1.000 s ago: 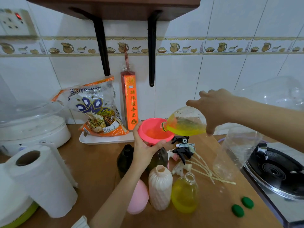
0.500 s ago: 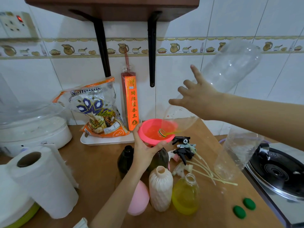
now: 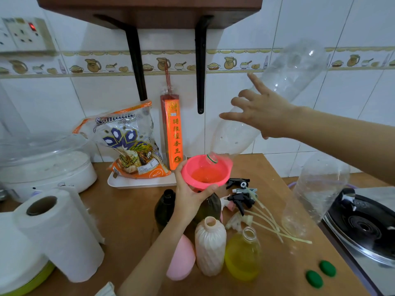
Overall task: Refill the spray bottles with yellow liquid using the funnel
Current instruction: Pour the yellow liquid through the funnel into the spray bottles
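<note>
My left hand point(image 3: 188, 201) grips pink funnel point(image 3: 225, 168), liquid pooled inside | right hand point(image 3: 265, 116), fingers spread, tips empty clear bottle point(image 3: 299, 67)

Red Chinese characters are printed down the orange incense packet point(image 3: 174, 135) — the lowest two are read as 香王. Brand script on the rice bag point(image 3: 126, 142) — not legible.

Brown wooden counter point(image 3: 128, 221): a paper towel roll point(image 3: 57, 231) and a white appliance point(image 3: 42, 174) stand at the left, a white tray point(image 3: 136, 184) at the back. Grouped at centre front are a dark bottle point(image 3: 164, 208), a ribbed cream bottle point(image 3: 210, 246), a clear bottle point(image 3: 242, 255) part-filled with yellow liquid and a pink bottle point(image 3: 181, 259). To their right lie loose spray heads point(image 3: 240, 198) with tubes and two green caps point(image 3: 314, 278)
</note>
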